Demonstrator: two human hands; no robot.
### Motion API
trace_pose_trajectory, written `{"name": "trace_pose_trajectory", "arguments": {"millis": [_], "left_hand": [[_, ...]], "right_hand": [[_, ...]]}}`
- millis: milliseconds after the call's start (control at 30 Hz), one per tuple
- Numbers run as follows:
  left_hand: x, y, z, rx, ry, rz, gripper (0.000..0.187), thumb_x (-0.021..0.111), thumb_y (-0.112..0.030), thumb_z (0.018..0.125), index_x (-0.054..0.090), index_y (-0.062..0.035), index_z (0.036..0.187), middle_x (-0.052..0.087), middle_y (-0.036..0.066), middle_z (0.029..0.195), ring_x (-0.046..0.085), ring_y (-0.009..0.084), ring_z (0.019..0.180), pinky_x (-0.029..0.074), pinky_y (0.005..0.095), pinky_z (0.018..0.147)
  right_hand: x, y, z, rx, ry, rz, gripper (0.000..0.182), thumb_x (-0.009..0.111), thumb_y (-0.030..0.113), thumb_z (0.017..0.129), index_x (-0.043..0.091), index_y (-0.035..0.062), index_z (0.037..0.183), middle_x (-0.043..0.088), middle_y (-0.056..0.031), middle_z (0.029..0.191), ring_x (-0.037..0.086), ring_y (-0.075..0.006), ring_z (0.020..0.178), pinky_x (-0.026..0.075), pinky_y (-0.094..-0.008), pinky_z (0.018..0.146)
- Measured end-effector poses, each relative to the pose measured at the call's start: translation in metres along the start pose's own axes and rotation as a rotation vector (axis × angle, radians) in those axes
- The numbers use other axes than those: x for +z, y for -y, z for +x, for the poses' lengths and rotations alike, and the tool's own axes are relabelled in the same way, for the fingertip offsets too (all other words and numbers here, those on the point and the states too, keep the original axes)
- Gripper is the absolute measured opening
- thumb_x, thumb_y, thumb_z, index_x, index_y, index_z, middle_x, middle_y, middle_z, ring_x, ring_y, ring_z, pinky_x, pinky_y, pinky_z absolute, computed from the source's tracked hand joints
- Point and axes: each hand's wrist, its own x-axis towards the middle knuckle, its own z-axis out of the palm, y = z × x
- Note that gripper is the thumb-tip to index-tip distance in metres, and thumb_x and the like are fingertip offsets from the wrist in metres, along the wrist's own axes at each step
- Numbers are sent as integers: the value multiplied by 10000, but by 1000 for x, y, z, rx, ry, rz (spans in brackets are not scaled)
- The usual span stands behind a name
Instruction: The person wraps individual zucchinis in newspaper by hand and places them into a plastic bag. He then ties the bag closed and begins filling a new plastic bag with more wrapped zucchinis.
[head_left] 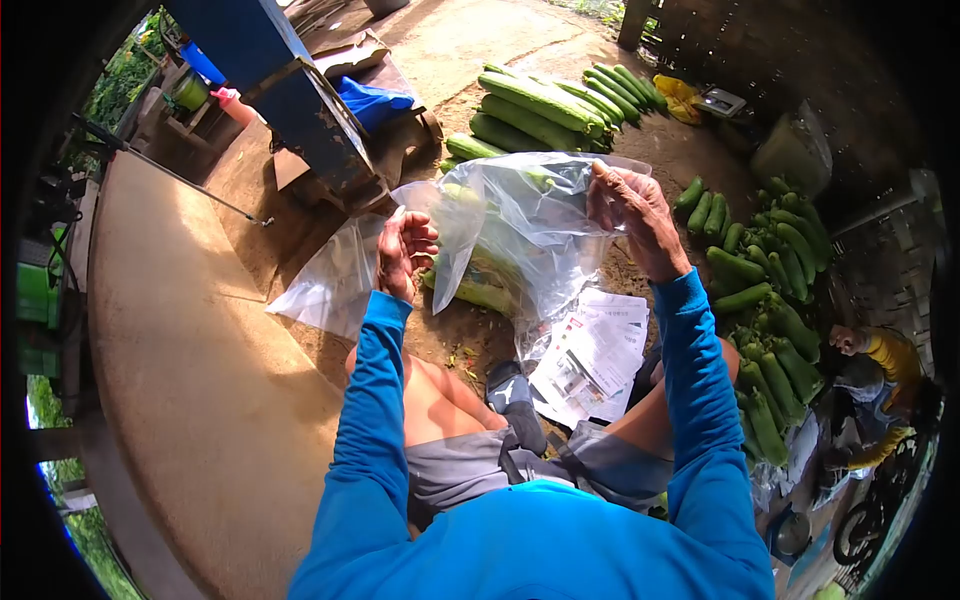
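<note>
Plastic bag [520, 230] (clear, crinkled film) hangs mouth-up, long axis vertical. Left hand [403, 252] and right hand [630, 215] pinch its rim.

**Glossy film, matt ground**

The bag [520, 225] pinched between the fingers [610, 190] of the right hand [635, 220] is thin clear plastic, glossy and crinkled. A second sheet [330, 285] of the same film hangs below the left hand [403, 250]. Under the fingers lie printed paper sheets [595, 355], matt, on rough bare earth [470, 345]. The gourds [535, 100] beyond the fingertips have smooth, waxy green skins. The sleeves [690, 390] are matt blue cloth.
</note>
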Motion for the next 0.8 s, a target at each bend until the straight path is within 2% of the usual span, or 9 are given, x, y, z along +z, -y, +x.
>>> {"name": "trace_pose_trajectory", "arguments": {"millis": [133, 167, 233, 267, 400, 500, 667, 767, 800], "left_hand": [[28, -10, -25, 499, 36, 318, 531, 503, -516, 942, 512, -54, 1202, 590, 61, 1026, 551, 147, 914, 454, 300, 807], [39, -14, -30, 754, 54, 436, 556, 583, -500, 895, 522, -24, 1177, 595, 102, 1009, 576, 215, 926, 464, 358, 837], [62, -24, -44, 879, -39, 837, 570, 672, -456, 838, 532, -3, 1154, 587, 160, 1030, 584, 269, 958, 463, 398, 858], [74, -28, -47, 940, -87, 865, 378, 700, -314, 840, 589, -12, 1039, 603, 167, 948, 606, 288, 893, 485, 409, 823], [59, -51, -23, 797, -25, 700, 108, 633, -116, 898, 614, -27, 839, 616, 68, 686, 596, 138, 624, 499, 311, 612], [41, -106, -16, 668, 133, 843, 128, 621, -136, 912, 588, -32, 845, 614, 35, 689, 582, 86, 647, 473, 265, 605], [40, -170, -8, 298, 604, 679, 230, 607, -239, 959, 526, -45, 1053, 529, -1, 737, 470, 73, 646, 393, 255, 568], [53, -190, -14, 466, 596, 985, 327, 632, -266, 949, 538, -26, 1151, 527, 11, 763, 455, 72, 658, 369, 248, 571], [56, -196, -19, 438, 577, 1062, 395, 629, -333, 948, 576, -17, 1180, 538, 29, 775, 473, 98, 676, 386, 261, 604]], "right_hand": [[7, 7, -1, 25, 22, 17, 415, 577, 375, 997, 642, 47, 750, 601, 8, 669, 482, -42, 571, 385, -201, 542], [8, 8, -1, 25, 25, 21, 416, 580, 382, 995, 644, 52, 749, 604, 10, 670, 490, -42, 569, 390, -197, 540], [11, 8, -1, 40, 32, -4, 412, 581, 384, 994, 647, 56, 755, 604, 15, 670, 494, -37, 570, 393, -193, 538], [11, 9, -1, 52, 38, -27, 408, 581, 387, 994, 649, 60, 761, 605, 20, 670, 498, -33, 570, 395, -190, 536], [6, 26, -5, 86, 59, -83, 389, 597, 379, 988, 657, 63, 769, 606, 29, 673, 503, -21, 581, 399, -189, 539], [-12, 32, -8, 51, 31, -177, 369, 601, 375, 986, 674, 60, 807, 599, 36, 712, 490, -27, 619, 387, -213, 566], [-19, 34, -10, -46, -75, -121, 342, 613, 360, 981, 689, 54, 850, 617, 29, 745, 502, -27, 642, 387, -212, 575], [-25, 43, -13, -76, -117, -190, 334, 611, 358, 982, 689, 52, 872, 621, 25, 756, 507, -29, 651, 392, -210, 579], [-30, 45, -14, -61, -103, -186, 327, 631, 358, 972, 703, 47, 901, 646, 31, 786, 561, -31, 722, 456, -217, 666]]}}
